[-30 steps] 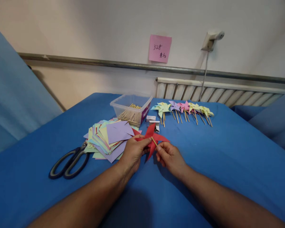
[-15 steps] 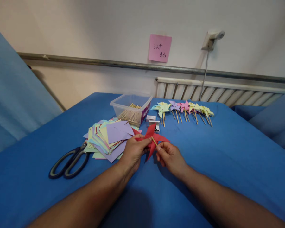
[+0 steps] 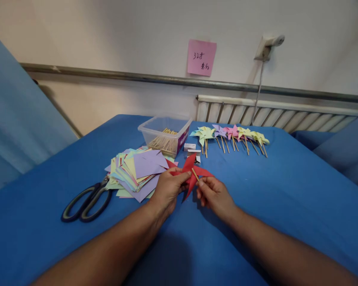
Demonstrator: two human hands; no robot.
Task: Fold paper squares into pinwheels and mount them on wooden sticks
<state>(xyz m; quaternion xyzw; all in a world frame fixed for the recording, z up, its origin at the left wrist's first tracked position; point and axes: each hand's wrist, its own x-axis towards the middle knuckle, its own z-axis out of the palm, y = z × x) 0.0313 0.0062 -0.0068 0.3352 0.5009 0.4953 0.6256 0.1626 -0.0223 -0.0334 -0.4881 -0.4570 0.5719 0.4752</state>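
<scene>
My left hand [image 3: 167, 190] pinches the left edge of a red paper pinwheel [image 3: 191, 171] just above the blue cloth. My right hand [image 3: 214, 194] grips a thin wooden stick [image 3: 195, 174] whose far end sits at the pinwheel's centre. Both hands meet at the middle of the table, close to each other. The pinwheel's blades spread out above my fingers.
A stack of coloured paper squares [image 3: 135, 171] lies left of my hands, black scissors [image 3: 87, 201] further left. A clear box of sticks [image 3: 165, 135] and small staple boxes [image 3: 191, 148] sit behind. A row of finished pinwheels [image 3: 232, 137] lies at the back right on the blue table [image 3: 286, 190].
Almost nothing has changed. My hands keep their hold on the pinwheel and stick; the view has shifted very slightly.
</scene>
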